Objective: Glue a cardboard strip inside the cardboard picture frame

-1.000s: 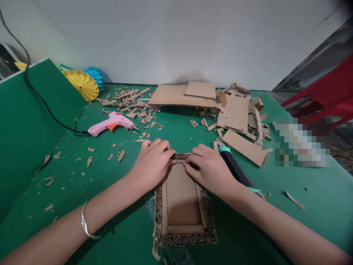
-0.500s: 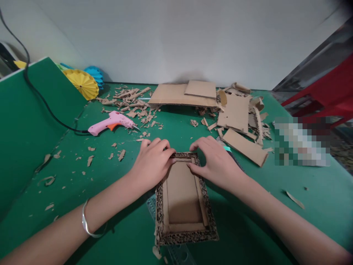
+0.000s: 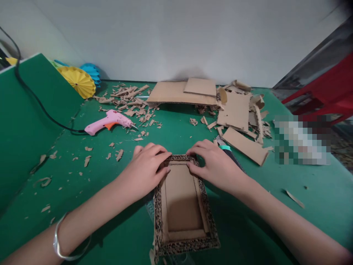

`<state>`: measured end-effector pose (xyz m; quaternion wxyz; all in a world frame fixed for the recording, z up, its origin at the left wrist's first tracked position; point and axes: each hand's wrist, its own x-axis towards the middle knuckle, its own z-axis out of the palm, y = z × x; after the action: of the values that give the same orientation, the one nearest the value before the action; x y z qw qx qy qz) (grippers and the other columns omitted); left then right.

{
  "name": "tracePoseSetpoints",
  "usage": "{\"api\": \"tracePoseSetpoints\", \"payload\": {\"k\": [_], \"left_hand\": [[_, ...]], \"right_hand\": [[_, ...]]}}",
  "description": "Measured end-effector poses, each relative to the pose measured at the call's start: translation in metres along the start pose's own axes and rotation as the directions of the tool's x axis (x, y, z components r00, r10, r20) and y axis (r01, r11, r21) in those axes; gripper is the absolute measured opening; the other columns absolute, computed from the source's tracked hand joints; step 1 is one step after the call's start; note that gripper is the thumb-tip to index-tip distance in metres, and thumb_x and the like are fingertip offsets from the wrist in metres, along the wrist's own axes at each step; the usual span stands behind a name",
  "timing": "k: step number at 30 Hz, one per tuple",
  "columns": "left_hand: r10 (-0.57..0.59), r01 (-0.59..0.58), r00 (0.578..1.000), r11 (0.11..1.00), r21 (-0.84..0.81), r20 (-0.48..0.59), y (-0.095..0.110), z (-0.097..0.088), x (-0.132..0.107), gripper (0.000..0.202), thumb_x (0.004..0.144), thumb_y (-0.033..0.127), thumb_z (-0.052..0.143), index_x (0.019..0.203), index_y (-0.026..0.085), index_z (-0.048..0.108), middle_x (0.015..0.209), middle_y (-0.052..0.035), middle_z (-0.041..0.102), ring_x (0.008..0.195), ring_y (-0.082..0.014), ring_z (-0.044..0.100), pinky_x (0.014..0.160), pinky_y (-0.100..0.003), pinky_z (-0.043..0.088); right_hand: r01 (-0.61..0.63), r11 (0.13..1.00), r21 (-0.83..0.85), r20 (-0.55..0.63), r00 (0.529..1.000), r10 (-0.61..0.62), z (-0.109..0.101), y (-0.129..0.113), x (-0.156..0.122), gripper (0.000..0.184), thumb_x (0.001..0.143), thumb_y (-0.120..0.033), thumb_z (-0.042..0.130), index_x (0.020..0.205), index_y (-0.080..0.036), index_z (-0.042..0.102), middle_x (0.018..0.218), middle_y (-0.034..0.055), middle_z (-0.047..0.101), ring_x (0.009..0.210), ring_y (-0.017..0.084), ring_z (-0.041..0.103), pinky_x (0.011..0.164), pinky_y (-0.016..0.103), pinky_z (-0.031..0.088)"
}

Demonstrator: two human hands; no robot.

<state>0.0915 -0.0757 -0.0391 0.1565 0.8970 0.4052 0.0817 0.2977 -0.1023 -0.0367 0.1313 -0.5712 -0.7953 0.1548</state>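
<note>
From my head camera, my left hand (image 3: 146, 169) and right hand (image 3: 216, 165) both press fingertips down on the far corners of the shallow rectangular brown cardboard tray (image 3: 182, 204), holding nothing else. It lies flat on the green tabletop (image 3: 303, 206) just before me. Beyond lie a pink glue gun (image 3: 109, 121), loose cardboard sheets (image 3: 234, 112) and scattered scraps (image 3: 132, 101).

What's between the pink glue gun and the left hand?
In the head view, only loose cardboard scraps on the green table lie between the pink glue gun and the left hand.
</note>
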Motion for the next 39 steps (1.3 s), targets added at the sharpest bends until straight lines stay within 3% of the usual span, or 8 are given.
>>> {"api": "tracePoseSetpoints", "payload": {"k": [11, 21, 32, 39], "left_hand": [[-0.023, 0.022, 0.998, 1.000, -0.017, -0.065, 0.002, 0.010, 0.003, 0.014, 0.084, 0.027, 0.055, 0.096, 0.023, 0.061, 0.093, -0.0013, 0.060, 0.089, -0.0192, 0.049, 0.070, -0.032, 0.026], [0.005, -0.002, 0.996, 0.999, 0.034, -0.084, 0.004, 0.011, 0.001, 0.014, 0.085, 0.028, 0.052, 0.094, 0.022, 0.060, 0.092, -0.0012, 0.059, 0.088, -0.0192, 0.049, 0.069, -0.033, 0.025], [-0.039, 0.039, 0.996, 0.999, -0.002, -0.084, 0.005, 0.010, 0.003, 0.013, 0.083, 0.029, 0.055, 0.091, 0.022, 0.062, 0.088, 0.0000, 0.059, 0.087, -0.0185, 0.049, 0.069, -0.032, 0.026], [-0.042, 0.043, 0.994, 0.999, 0.011, -0.098, 0.003, 0.011, 0.004, 0.011, 0.082, 0.028, 0.057, 0.089, 0.023, 0.064, 0.084, 0.0007, 0.059, 0.085, -0.0181, 0.050, 0.067, -0.032, 0.024]], "right_hand": [[0.044, 0.998, -0.045, 0.024, 0.999, -0.043, -0.001, -0.001, -0.001, 0.016, 0.078, -0.023, 0.055, 0.089, -0.017, 0.065, 0.083, 0.0059, 0.063, 0.083, 0.021, 0.051, 0.071, 0.033, 0.040], [0.205, 0.938, -0.278, 0.052, 0.979, -0.199, -0.002, -0.004, -0.002, 0.020, 0.084, -0.025, 0.050, 0.090, -0.015, 0.066, 0.081, 0.0078, 0.061, 0.078, 0.021, 0.053, 0.066, 0.033, 0.037], [0.187, 0.939, -0.288, 0.011, 0.981, -0.192, -0.001, -0.006, -0.002, 0.017, 0.082, -0.022, 0.053, 0.075, -0.015, 0.066, 0.073, 0.0059, 0.060, 0.071, 0.018, 0.051, 0.062, 0.031, 0.033], [0.109, 0.976, -0.187, 0.039, 0.994, -0.104, -0.002, -0.006, 0.000, 0.013, 0.082, -0.022, 0.054, 0.080, -0.016, 0.065, 0.077, 0.0049, 0.060, 0.077, 0.019, 0.051, 0.065, 0.030, 0.036]]}}
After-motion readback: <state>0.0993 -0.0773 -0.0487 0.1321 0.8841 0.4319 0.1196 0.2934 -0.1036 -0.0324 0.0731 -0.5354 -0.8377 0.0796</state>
